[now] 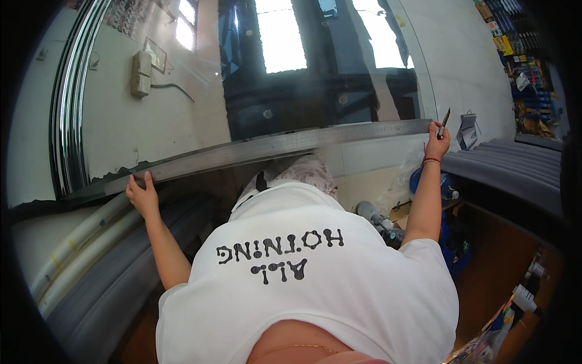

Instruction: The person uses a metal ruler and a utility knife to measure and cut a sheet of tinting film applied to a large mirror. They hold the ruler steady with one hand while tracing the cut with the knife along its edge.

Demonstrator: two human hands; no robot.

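A long metal ruler (282,144) stretches across in front of me, along the near edge of a white work table (182,123). My left hand (143,195) grips its left end, with thumb and fingers at the near edge. At the other end my right hand (437,143) touches the ruler and also holds a slim knife (445,120), its blade pointing up and away. Beyond the ruler lies a dark, glossy sheet (309,98) that mirrors bright windows. A ragged dark strip (120,172) shows along the ruler's far side near my left hand.
Shiny rolls (75,100) stand at the left. White rolls (86,241) and grey rolls (113,273) lie below my left arm. Ribbed grey material (504,168) and a blue water bottle (448,186) are at right. A beige box (141,75) with a cord appears far left.
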